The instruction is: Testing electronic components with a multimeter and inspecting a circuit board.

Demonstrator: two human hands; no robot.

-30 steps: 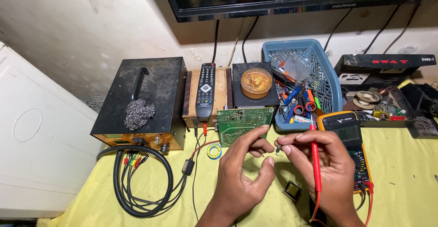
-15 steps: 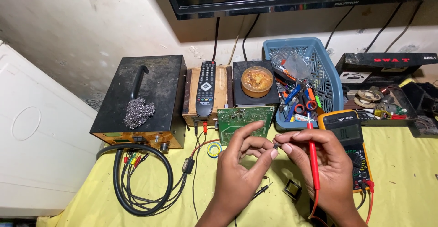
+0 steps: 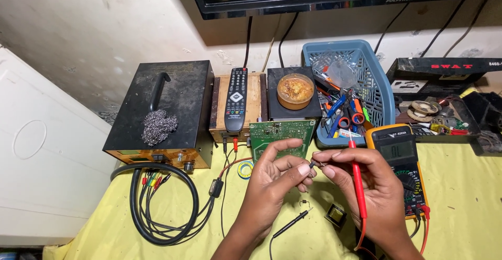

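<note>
My left hand (image 3: pixel 269 187) and my right hand (image 3: pixel 374 187) meet fingertip to fingertip over the yellow cloth (image 3: pixel 465 202). Together they pinch a small dark electronic part (image 3: pixel 315 164). The right hand also grips a red test probe (image 3: pixel 357 187), tip pointing up toward a yellow-edged multimeter (image 3: pixel 398 158) just to its right. A black test probe (image 3: pixel 293 223) lies loose on the cloth under my hands. A green circuit board (image 3: pixel 282 133) lies just beyond my left fingers.
A black box (image 3: pixel 172 90) carrying steel wool (image 3: pixel 158 126) stands at the left, coiled cables (image 3: pixel 157 210) before it. A remote (image 3: pixel 236 99), a tin of paste (image 3: pixel 295 90) and a blue tool basket (image 3: pixel 374 79) line the back. A small transformer (image 3: pixel 335 214) and solder roll (image 3: pixel 244 169) lie nearby.
The black probe, near my fingers a second ago, now lies on the cloth below my hands. Both hands stay close together on the small part.
</note>
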